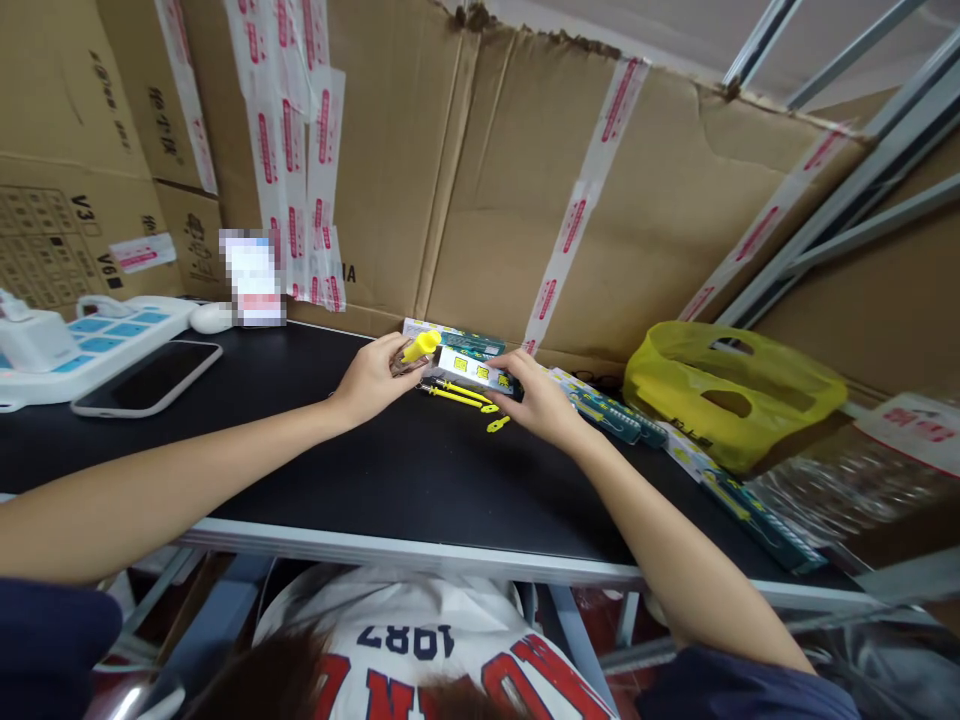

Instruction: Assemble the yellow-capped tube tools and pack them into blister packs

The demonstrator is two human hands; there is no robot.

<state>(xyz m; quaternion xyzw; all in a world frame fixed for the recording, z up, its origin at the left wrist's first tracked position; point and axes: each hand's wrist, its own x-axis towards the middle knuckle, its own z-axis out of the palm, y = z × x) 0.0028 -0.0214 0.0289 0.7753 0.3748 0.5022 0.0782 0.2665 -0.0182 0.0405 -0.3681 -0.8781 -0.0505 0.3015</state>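
My left hand [375, 380] is closed around a slim tool with a bright yellow end [422, 346]; its lower part is hidden by my fingers. My right hand [541, 402] grips a small white-and-dark printed box [474, 370] with yellow squares on it, thumb on the near side. The box's left end is close to the yellow end; I cannot tell whether they touch. Below the box, several thin yellow-and-black tools [461, 393] lie on the black table [420, 480]. A short yellow piece [498, 425] lies near my right fingers.
Green-and-white boxes [607, 415] lie right of my hand, with another green box [772, 520] farther right. A yellow plastic bag [735, 390] stands at the right. At left are a phone [150, 378] and a white power strip [124, 340]. Cardboard [510, 200] walls the back.
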